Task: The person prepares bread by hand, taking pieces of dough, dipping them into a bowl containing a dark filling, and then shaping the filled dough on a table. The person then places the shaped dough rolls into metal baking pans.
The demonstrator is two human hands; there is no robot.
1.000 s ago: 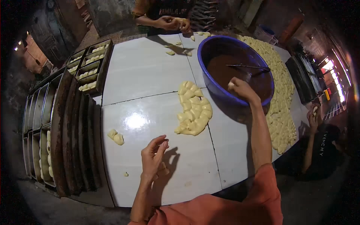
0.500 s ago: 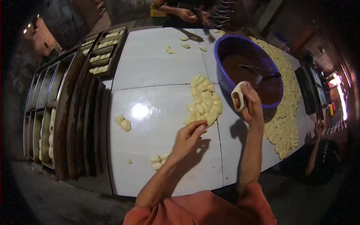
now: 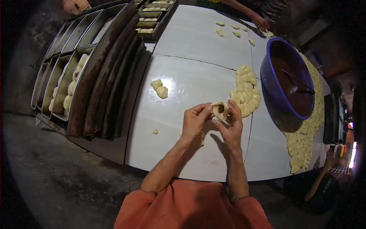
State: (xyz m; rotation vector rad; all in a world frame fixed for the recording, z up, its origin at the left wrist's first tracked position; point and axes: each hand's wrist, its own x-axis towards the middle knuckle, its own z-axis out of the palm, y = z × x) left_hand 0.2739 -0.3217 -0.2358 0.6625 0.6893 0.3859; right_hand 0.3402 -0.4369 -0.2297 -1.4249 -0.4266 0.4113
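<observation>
Between both hands, over the near middle of the table, is a small piece of dough [image 3: 220,109] with brown filling in its hollow. My left hand [image 3: 195,120] pinches its left edge. Around its right side curl the fingers of my right hand [image 3: 231,128]. Just beyond lies a cluster of flattened pale dough pieces [image 3: 245,91]. A large purple basin [image 3: 268,78] of brown filling, with a dark stick-like utensil [image 3: 298,81] in it, stands to the right. Two rounded dough lumps [image 3: 159,89] rest on the left part of the table.
Metal loaf pans [image 3: 63,84], some holding dough balls, stand left beside dark, worn slabs [image 3: 110,84]. A mass of dough pieces [image 3: 305,141] covers the table's right side. Another person's hand [image 3: 260,23] is at the far edge, near scattered dough pieces. A second person is at lower right.
My right hand has brought the filled dough left, away from the basin. My left hand has left the dough cluster and now grips the same piece. The view has shifted left.
</observation>
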